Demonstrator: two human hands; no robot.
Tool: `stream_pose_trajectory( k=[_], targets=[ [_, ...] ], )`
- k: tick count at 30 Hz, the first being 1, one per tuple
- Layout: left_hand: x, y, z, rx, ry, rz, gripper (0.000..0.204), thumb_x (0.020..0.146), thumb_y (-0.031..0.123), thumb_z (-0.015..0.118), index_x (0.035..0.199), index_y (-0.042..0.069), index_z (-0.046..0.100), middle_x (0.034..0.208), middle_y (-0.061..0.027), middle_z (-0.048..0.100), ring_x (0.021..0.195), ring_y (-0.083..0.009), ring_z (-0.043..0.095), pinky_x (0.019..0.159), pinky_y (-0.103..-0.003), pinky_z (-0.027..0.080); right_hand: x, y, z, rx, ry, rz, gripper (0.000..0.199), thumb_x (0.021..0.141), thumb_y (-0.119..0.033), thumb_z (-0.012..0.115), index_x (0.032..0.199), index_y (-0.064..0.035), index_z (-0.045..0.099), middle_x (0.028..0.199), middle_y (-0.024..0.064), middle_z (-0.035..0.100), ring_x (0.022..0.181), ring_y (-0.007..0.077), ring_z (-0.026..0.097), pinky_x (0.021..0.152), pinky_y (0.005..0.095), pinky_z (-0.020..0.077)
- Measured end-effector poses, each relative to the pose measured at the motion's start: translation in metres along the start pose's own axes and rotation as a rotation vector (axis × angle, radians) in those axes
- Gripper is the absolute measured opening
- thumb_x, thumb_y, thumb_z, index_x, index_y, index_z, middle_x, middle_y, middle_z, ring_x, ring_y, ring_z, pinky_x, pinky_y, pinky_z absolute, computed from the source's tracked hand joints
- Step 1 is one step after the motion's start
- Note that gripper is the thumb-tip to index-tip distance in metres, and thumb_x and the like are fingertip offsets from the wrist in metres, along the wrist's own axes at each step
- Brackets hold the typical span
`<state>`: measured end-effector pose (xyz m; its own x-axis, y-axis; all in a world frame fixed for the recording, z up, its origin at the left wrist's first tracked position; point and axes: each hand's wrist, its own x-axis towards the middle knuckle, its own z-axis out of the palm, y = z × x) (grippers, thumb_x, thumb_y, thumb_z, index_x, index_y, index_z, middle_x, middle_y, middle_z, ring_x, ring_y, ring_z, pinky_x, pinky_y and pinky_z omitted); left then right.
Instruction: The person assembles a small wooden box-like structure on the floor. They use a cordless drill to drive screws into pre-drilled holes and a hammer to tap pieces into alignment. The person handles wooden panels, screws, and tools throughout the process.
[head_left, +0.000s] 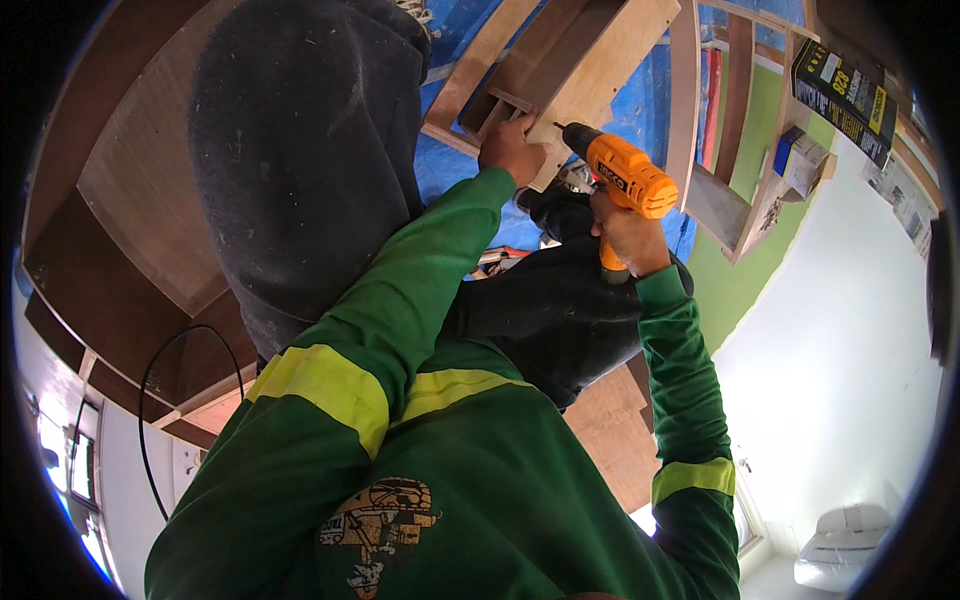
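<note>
In my right hand [630,232] is an orange cordless drill [625,172], its fingers wrapped round the grip. The drill's black chuck and bit point left, with the tip at or very near the face of a pale wooden board [600,85]. I cannot tell whether the bit touches the wood. My left hand [512,152] grips the near end of the wooden box frame [530,75] that this board belongs to, fingers curled over its edge beside the drill tip. Part of those fingers is hidden behind the wood.
A blue tarp [440,165] lies under the frame. At right stand a wooden shelf frame [735,205], a small blue-and-white box [797,160] and a black-and-yellow package [845,95]. Brown wooden cabinetry [110,290] fills the left, with a black cable [145,430] looping past it.
</note>
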<state>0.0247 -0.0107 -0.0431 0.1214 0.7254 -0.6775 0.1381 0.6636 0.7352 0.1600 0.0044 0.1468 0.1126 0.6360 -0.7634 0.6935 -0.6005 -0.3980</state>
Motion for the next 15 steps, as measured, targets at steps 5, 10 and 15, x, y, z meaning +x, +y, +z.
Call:
stream_pose_trajectory(
  k=[5,10,15],
  targets=[
    [0.005,-0.008,0.005,-0.061,0.005,0.036,0.072,0.085,0.024,0.085,0.152,0.017,0.060,0.137,-0.0193,0.070,0.124,-0.0355,0.069,0.106,-0.043,0.054,0.005,0.005,-0.002,-0.016,-0.005,0.031,0.029,0.090,-0.010,0.068,0.117,0.0010,0.064,0.080,0.0051,0.066,0.060,0.0158,0.064,0.057,0.0322,0.0528],
    [0.007,-0.010,0.006,-0.067,0.002,0.028,0.072,0.084,0.024,0.086,0.152,0.017,0.060,0.136,-0.0193,0.070,0.124,-0.0352,0.069,0.106,-0.042,0.054,0.010,0.012,-0.007,-0.104,-0.037,-0.059,0.037,0.089,-0.010,0.068,0.123,0.0031,0.066,0.088,0.0082,0.072,0.074,0.0228,0.070,0.071,0.0353,0.0574],
    [0.005,-0.012,0.004,-0.045,0.029,0.060,0.072,0.083,0.024,0.086,0.150,0.017,0.062,0.136,-0.0191,0.071,0.124,-0.0351,0.069,0.106,-0.042,0.054,0.017,0.019,-0.012,-0.308,-0.039,-0.300,0.041,0.088,-0.010,0.069,0.126,0.0021,0.068,0.102,0.0165,0.077,0.097,0.0330,0.075,0.089,0.0387,0.0580]
  ],
)
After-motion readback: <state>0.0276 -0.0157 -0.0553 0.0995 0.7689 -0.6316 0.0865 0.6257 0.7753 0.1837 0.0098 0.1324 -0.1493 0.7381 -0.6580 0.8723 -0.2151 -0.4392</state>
